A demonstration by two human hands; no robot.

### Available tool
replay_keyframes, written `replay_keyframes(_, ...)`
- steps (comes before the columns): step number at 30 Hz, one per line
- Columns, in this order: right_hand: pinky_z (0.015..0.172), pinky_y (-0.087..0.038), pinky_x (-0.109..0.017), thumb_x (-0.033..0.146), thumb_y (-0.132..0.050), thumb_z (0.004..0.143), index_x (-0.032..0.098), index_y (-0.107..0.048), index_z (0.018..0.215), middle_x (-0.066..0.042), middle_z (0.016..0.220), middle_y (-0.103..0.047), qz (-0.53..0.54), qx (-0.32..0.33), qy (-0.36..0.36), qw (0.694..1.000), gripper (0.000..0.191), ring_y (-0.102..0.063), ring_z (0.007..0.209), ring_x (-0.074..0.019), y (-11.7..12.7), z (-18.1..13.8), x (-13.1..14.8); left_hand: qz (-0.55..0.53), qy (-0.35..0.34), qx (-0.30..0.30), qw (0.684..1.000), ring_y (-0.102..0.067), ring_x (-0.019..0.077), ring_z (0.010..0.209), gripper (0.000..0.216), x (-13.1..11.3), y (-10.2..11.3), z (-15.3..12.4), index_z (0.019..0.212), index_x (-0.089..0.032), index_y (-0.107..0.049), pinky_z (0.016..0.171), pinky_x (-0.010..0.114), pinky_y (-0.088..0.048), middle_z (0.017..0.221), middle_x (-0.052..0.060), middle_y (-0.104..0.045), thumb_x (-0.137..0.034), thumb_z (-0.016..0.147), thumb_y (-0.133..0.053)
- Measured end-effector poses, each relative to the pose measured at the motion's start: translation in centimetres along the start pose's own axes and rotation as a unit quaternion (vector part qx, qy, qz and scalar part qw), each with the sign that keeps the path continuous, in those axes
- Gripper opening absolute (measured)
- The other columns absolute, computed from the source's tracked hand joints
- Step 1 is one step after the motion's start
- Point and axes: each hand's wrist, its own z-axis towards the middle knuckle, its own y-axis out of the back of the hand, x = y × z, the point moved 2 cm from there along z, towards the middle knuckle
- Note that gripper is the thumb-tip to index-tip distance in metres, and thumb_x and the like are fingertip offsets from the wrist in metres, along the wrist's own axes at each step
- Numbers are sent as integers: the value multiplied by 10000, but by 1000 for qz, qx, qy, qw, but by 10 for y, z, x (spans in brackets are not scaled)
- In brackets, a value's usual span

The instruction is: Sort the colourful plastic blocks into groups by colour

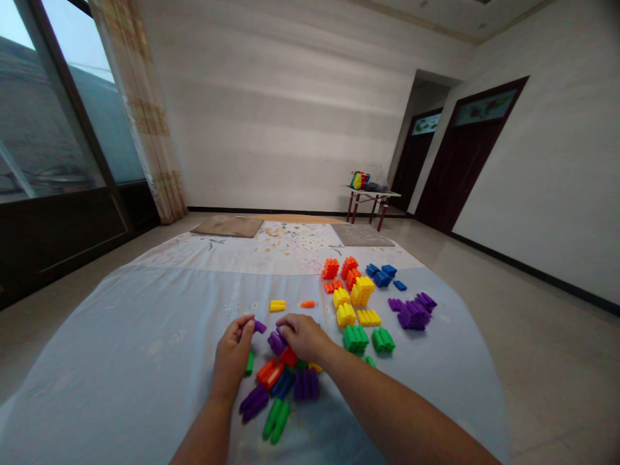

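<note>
My left hand [236, 345] pinches a small purple plastic block [260, 327] between thumb and fingertips. To its right, the closed fingers of my right hand [301, 336] are on another purple block [276, 343] at the top of a mixed pile. That pile holds red blocks [271, 373], blue blocks [283, 383], purple blocks [307, 385] and green blocks [276, 420], all ribbed like joined tubes. A green block [249, 363] lies partly hidden beside my left wrist. Just beyond my hands are a yellow block [278, 305] and a single orange one [308, 304].
Colour-sorted groups stand on the right: orange [330, 268], blue [382, 276], yellow [362, 291], green [356, 339] and purple [415, 313]. A light blue cloth [121, 361] covers the table. Two flat mats, brown [227, 226] and grey [362, 235], lie at the far end.
</note>
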Motion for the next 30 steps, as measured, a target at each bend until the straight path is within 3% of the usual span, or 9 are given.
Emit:
replay_keyframes(5,828,-451,-270,221,-407,893,141,-645,1088,-101,1037,-700,-71,-15,-29,997,318,-635,974,-190,-2,17,3,51,-10,-83,995,-583,246,994,510,9,7,2,1070,-144,-586,943,418,-433,1052,127,-647,-508,746,-434)
replay_keyframes(9,890,-424,-317,181,-421,873,132,-650,1084,-137,1086,-676,-174,-22,-2,985,316,-605,1030,-224,0,22,4,77,-18,-128,989,-556,250,1051,460,15,14,5,1056,-141,-583,991,422,-397,1091,138,-629,-447,767,-396)
replay_keyframes(15,904,-421,-331,252,-504,846,157,-656,1059,-114,1060,-666,-218,19,78,973,278,-576,1038,-223,2,19,9,90,-17,-129,987,-563,247,1031,420,16,15,6,1017,-164,-597,963,408,-414,1066,121,-639,-436,771,-392)
replay_keyframes(23,749,-507,-385,357,-538,830,124,-688,927,-156,976,-646,-334,25,47,941,294,-608,903,-270,-4,28,11,156,28,-111,981,-576,259,980,440,8,19,7,1002,-197,-608,895,403,-446,1047,86,-640,-472,766,-359)
replay_keyframes(30,765,-520,-401,253,-524,828,107,-676,931,-146,965,-636,-353,5,61,934,234,-590,920,-263,-2,28,8,194,51,-104,974,-593,254,938,405,12,20,9,998,-254,-619,851,394,-468,1032,34,-653,-474,770,-366)
